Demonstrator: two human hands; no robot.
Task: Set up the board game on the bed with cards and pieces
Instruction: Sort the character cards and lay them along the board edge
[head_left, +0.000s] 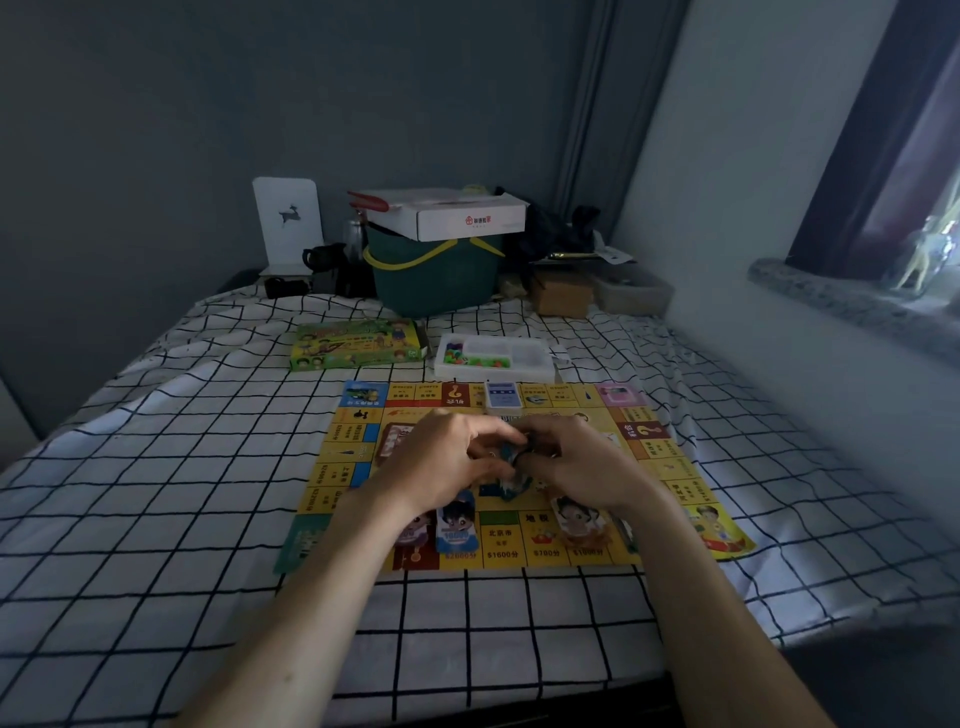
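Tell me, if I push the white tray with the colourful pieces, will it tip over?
Probably not: the white tray looks low, wide and flat on the checked bedsheet, so it should slide. It seems light, and the small pieces might rattle or spill.

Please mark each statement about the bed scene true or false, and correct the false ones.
1. The game board lies flat on the checked bed sheet. True.
2. The green game box stands on the board. False: it lies on the sheet beyond the board.
3. Both hands, left and right, meet over the board's middle. True.
4. The white tray of pieces is empty. False: small coloured pieces lie in it.
5. A blue card deck rests at the board's far edge. True.
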